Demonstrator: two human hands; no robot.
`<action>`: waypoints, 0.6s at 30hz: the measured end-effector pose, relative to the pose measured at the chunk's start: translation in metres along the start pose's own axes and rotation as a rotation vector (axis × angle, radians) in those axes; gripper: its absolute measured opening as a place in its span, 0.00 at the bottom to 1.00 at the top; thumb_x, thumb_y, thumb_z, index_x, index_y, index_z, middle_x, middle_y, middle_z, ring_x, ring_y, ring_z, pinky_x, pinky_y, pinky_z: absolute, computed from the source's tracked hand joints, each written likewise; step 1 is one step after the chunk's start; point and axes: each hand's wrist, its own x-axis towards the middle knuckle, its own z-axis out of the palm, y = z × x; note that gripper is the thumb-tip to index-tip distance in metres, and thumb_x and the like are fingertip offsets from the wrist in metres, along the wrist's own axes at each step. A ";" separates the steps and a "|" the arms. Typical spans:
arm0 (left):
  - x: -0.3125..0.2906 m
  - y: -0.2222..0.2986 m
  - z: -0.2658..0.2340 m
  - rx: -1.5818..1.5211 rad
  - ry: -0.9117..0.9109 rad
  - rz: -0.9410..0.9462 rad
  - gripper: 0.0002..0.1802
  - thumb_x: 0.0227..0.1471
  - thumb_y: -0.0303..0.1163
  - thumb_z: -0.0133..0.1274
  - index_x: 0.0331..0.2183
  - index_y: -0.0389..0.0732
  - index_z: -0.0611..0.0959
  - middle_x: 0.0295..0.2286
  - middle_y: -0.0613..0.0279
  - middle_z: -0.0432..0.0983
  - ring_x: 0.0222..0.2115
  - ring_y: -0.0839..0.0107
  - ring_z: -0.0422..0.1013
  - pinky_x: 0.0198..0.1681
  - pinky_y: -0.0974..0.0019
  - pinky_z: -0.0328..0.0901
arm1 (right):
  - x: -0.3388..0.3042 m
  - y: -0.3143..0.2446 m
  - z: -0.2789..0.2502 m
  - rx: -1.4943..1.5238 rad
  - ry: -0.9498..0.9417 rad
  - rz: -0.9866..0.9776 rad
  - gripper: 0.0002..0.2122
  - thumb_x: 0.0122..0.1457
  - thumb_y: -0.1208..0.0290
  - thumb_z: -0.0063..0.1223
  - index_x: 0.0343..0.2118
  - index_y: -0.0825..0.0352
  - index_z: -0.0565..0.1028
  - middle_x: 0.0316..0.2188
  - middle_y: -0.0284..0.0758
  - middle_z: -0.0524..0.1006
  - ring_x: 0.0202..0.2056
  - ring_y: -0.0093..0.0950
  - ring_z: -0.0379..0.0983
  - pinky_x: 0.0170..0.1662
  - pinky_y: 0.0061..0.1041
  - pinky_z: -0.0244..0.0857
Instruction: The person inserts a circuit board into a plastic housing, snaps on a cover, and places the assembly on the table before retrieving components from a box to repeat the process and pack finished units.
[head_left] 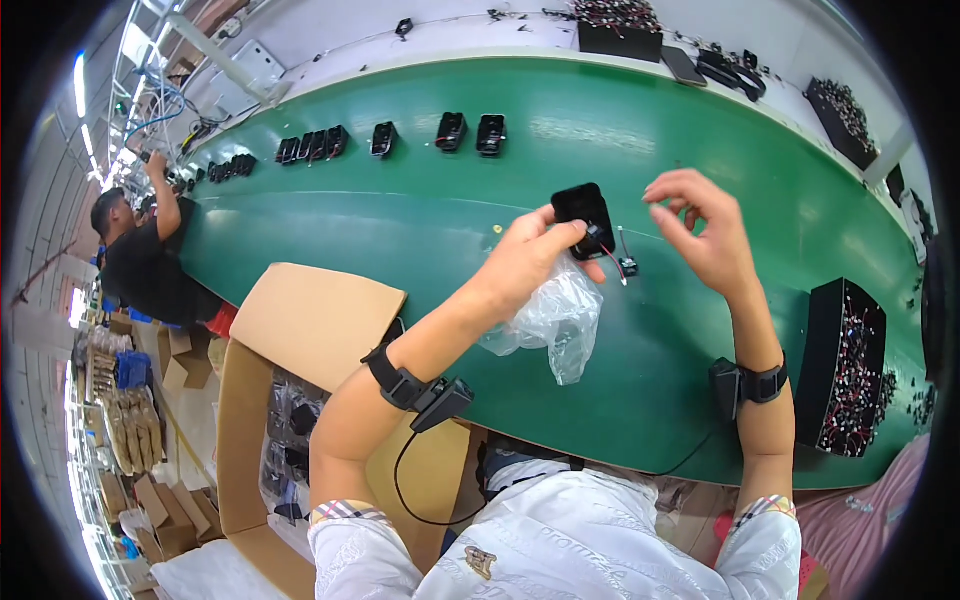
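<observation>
My left hand [535, 248] grips a black plastic housing [582, 208], a shallow open shell, with the thumb pressed over its lower part. A crumpled clear plastic bag [562, 318] hangs just below that hand; whether the fingers also hold it I cannot tell. Right beside the housing is a small black part [628, 266] with thin red and black wires; whether a wire joins it to the housing is unclear. To the right, my right hand [708, 222] is raised over the table, thumb and forefinger apart, nothing visible between them.
Several black housings [490, 135] stand along the green table [420, 240]. A black box [843, 370] of wired parts sits at the right, another box [620, 40] at the back. An open carton [320, 310] is by my left arm. Another person [145, 250] works at far left.
</observation>
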 end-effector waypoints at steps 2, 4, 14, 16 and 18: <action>0.006 0.003 0.018 0.004 0.003 0.014 0.15 0.62 0.32 0.47 0.47 0.33 0.74 0.36 0.55 0.79 0.28 0.68 0.79 0.30 0.66 0.74 | -0.007 -0.028 -0.016 -0.025 0.025 -0.096 0.09 0.50 0.78 0.61 0.36 0.64 0.80 0.41 0.32 0.77 0.30 0.20 0.70 0.31 0.19 0.62; 0.010 0.006 0.028 -0.010 0.030 0.030 0.17 0.62 0.34 0.48 0.47 0.32 0.73 0.35 0.56 0.79 0.28 0.70 0.78 0.31 0.66 0.73 | -0.012 -0.038 -0.006 -0.042 0.070 -0.244 0.11 0.47 0.79 0.64 0.35 0.64 0.80 0.35 0.32 0.76 0.30 0.22 0.70 0.31 0.21 0.64; 0.021 -0.017 0.048 0.221 0.127 0.377 0.17 0.63 0.42 0.53 0.34 0.35 0.77 0.31 0.64 0.78 0.32 0.80 0.73 0.36 0.73 0.68 | -0.019 -0.034 -0.001 -0.165 0.188 -0.307 0.09 0.47 0.79 0.66 0.34 0.66 0.81 0.31 0.33 0.73 0.30 0.24 0.71 0.29 0.22 0.64; 0.025 -0.027 0.043 0.079 0.108 0.436 0.16 0.63 0.41 0.51 0.36 0.36 0.78 0.33 0.67 0.77 0.35 0.83 0.70 0.39 0.75 0.65 | -0.018 -0.039 -0.006 0.022 0.134 -0.185 0.08 0.48 0.79 0.66 0.34 0.67 0.82 0.33 0.32 0.74 0.31 0.22 0.71 0.30 0.21 0.64; 0.022 -0.021 0.056 -0.026 0.101 0.446 0.16 0.63 0.40 0.51 0.37 0.35 0.78 0.33 0.67 0.77 0.34 0.84 0.69 0.38 0.75 0.64 | -0.019 -0.032 -0.012 0.341 0.047 -0.008 0.07 0.54 0.79 0.64 0.36 0.71 0.81 0.37 0.34 0.77 0.35 0.18 0.73 0.34 0.18 0.66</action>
